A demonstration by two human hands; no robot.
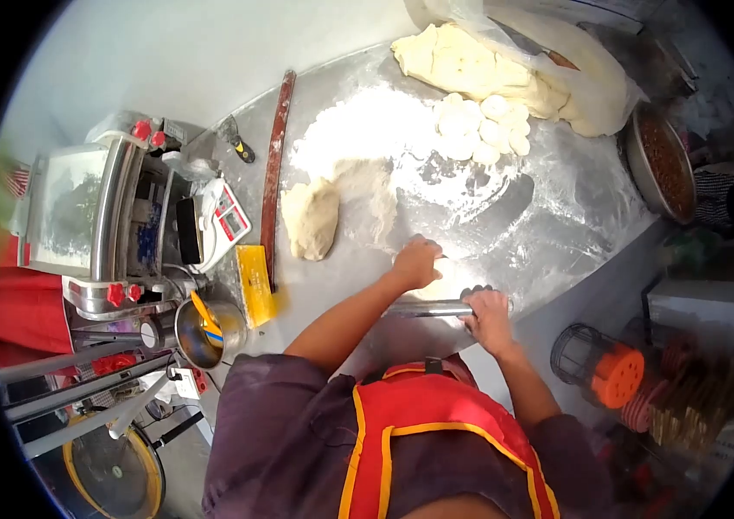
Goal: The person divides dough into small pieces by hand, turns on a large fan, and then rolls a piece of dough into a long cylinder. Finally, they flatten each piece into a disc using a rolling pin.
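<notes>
My right hand is wrapped around one end of a metal rolling pin, which lies across the near edge of the steel table. Just beyond the pin is a flattened piece of dough, pale and partly covered by my hands. My left hand has its fingers curled at the dough's left edge and appears to hold it; the fingertips are partly hidden. A larger dough lump rests to the left of my left hand. Farther back sits a cluster of small dough pieces.
A large dough mass lies under plastic at the back. On the right stands a bowl of reddish-brown filling. A long red-brown stick, yellow scraper, scale and metal pot line the left. Flour covers much of the table.
</notes>
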